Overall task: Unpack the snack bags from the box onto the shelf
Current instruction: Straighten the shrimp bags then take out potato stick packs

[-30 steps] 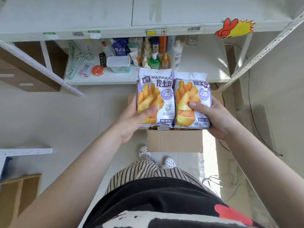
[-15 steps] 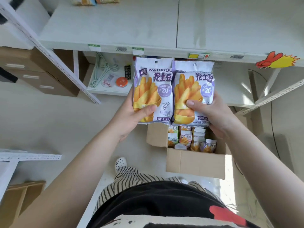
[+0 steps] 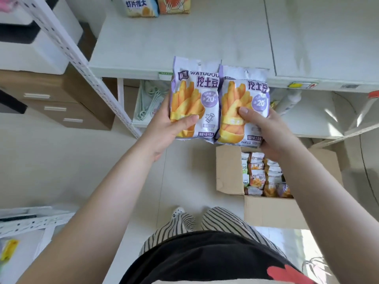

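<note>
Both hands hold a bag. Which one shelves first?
Probably left. The left hand holds its snack bag higher, its top already overlapping the shelf edge. The right hand's bag sits lower.

Both hands have carried the two purple fry bags, the left bag (image 3: pixel 193 99) and the right bag (image 3: pixel 243 105), upward: a second ago they hung over the open cardboard box (image 3: pixel 272 210), now their tops overlap the front edge of the white shelf (image 3: pixel 184 48). The box's remaining packets have come into sight below.
</note>
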`<state>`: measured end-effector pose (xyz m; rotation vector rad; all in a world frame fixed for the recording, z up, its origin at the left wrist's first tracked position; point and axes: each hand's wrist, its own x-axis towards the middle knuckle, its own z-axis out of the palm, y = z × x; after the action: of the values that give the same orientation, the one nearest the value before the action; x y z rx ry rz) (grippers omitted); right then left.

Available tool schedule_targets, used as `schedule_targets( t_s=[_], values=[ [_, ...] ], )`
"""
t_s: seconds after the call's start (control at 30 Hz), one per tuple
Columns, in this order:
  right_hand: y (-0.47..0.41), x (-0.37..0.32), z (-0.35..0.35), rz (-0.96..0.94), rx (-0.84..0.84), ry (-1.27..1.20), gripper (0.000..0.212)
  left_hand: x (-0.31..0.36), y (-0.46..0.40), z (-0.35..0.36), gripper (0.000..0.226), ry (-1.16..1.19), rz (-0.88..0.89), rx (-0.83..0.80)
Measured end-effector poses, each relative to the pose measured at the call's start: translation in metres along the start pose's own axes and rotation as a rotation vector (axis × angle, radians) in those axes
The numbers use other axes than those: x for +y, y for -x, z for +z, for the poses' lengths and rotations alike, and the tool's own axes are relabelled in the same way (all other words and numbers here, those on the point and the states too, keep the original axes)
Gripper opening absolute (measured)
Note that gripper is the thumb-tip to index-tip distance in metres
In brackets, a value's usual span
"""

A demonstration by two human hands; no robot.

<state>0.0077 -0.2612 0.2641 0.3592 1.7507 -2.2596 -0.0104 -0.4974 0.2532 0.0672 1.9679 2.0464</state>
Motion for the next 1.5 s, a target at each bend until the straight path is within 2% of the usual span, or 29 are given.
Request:
schedule_targets(
  t_s=[0.13,0.23,0.4,0.5,0.7,0.77,0.9,1.03,1.17,1.4,1.5],
  values=[
    [-0.024,-0.01,0.006,-0.005,-0.001,0.044,0.057,0.003,-0.029,-0.012,0.07,0.054,-0.006,0.02],
    [-0.054,-0.019,0.005,-0.022,0.025,0.079,0.057,0.009,-0.06,-0.019,0.065,-0.026,-0.012,0.029],
    [-0.124,-0.035,-0.004,-0.026,0.03,0.15,0.08,0.02,-0.129,-0.034,0.056,-0.097,-0.003,0.085],
    [-0.172,-0.052,-0.012,-0.021,0.05,0.182,0.062,0.024,-0.18,-0.042,0.057,-0.143,-0.021,0.09],
    [-0.25,-0.085,-0.038,-0.053,0.093,0.242,0.041,0.037,-0.278,-0.036,0.05,-0.252,0.029,0.185],
    [-0.272,-0.09,-0.048,-0.073,0.107,0.226,0.042,0.041,-0.306,-0.031,0.05,-0.226,0.041,0.181],
    [-0.307,-0.094,-0.061,-0.1,0.121,0.177,0.065,0.041,-0.355,-0.026,0.052,-0.213,0.05,0.141],
    [-0.33,-0.096,-0.069,-0.121,0.183,0.196,0.051,0.039,-0.392,-0.028,0.053,-0.219,0.048,0.049],
    [-0.351,-0.081,-0.076,-0.119,0.264,0.287,0.052,0.038,-0.418,-0.031,0.039,-0.173,0.066,0.003],
    [-0.35,-0.072,-0.075,-0.19,0.291,0.185,0.055,0.07,-0.449,-0.043,0.01,-0.566,0.241,0.064],
    [-0.337,-0.076,-0.075,-0.221,0.152,0.141,0.058,0.08,-0.458,-0.041,0.01,-0.709,0.24,0.056]
  ],
)
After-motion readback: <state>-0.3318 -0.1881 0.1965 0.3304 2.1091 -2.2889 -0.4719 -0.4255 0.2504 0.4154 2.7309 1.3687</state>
